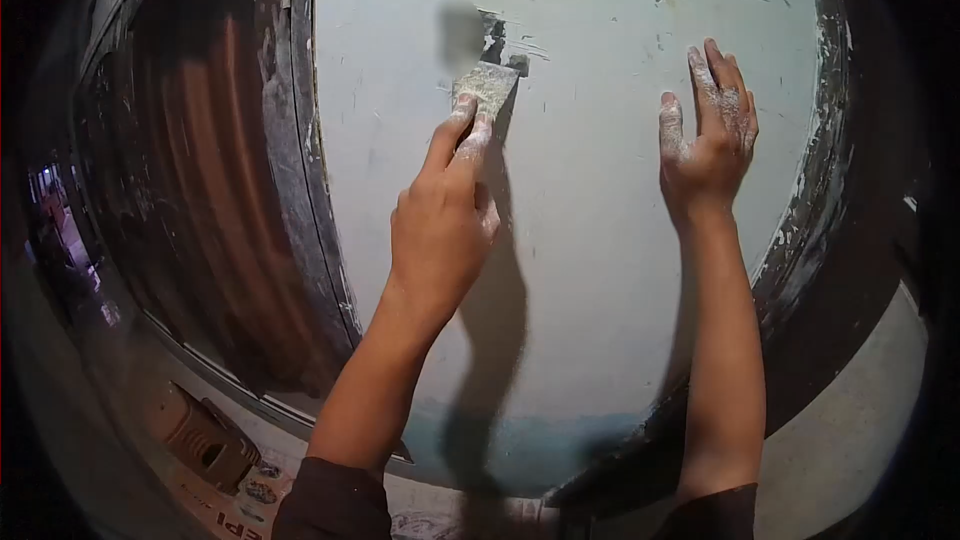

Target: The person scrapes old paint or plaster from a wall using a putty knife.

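Observation:
My left hand (438, 225) is closed on a putty knife (487, 85), with two fingers pressed along its dusty blade. The blade's edge touches a pale green painted panel (590, 260), right under a dark chipped patch (494, 35) where paint is gone. A blurred grey smudge sits just left of that patch. To the right, my right hand (712, 135) lies against the panel with fingers apart, holding nothing. White powder coats the fingers of both hands. Fine scratches mark the surface around the patch.
A dark, worn frame (825, 130) with flaking paint borders the panel on the right. Left of it are a hinged dark edge (290, 120) and a reddish-brown rippled surface (225, 140). A brown plastic chair (205, 437) and lettered cardboard (225, 518) are low on the left.

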Tool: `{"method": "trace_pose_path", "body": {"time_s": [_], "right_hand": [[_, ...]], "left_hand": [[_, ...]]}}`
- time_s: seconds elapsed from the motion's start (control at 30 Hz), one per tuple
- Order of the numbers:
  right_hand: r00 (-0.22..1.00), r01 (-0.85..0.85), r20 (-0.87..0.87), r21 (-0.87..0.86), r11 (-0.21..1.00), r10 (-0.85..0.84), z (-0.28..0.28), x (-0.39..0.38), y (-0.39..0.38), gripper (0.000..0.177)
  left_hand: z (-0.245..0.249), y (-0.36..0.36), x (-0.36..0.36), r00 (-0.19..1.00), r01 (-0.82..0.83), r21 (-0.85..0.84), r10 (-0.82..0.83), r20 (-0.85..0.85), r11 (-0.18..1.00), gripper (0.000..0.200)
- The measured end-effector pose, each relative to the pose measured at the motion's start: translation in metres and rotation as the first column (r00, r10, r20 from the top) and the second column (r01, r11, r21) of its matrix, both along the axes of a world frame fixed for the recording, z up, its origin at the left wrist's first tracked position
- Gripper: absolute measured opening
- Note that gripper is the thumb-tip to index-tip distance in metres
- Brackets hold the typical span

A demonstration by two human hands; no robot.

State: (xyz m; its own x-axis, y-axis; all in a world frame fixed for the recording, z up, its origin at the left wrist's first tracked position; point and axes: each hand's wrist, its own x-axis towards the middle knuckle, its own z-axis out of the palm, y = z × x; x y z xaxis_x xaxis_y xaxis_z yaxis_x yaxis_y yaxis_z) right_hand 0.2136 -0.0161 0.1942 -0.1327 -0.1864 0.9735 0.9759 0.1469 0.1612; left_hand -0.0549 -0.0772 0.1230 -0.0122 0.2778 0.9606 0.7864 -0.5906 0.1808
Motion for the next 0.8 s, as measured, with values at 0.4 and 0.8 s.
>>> {"method": "trace_pose_path", "body": {"time_s": [0.4, 0.8], "right_hand": [[1.000, -0.010, -0.001, -0.006, 1.000, 0.010, -0.001, 0.000, 0.002, 0.051], [1.000, -0.001, -0.010, -0.003, 1.000, 0.001, 0.000, -0.001, 0.001, 0.051]], "left_hand": [[0.020, -0.005, -0.005, 0.998, -0.054, -0.062, 0.054, -0.011, 0.997, 0.059], [0.026, -0.003, -0.005, 0.992, -0.115, -0.019, 0.114, -0.052, 0.993, 0.055]]}}
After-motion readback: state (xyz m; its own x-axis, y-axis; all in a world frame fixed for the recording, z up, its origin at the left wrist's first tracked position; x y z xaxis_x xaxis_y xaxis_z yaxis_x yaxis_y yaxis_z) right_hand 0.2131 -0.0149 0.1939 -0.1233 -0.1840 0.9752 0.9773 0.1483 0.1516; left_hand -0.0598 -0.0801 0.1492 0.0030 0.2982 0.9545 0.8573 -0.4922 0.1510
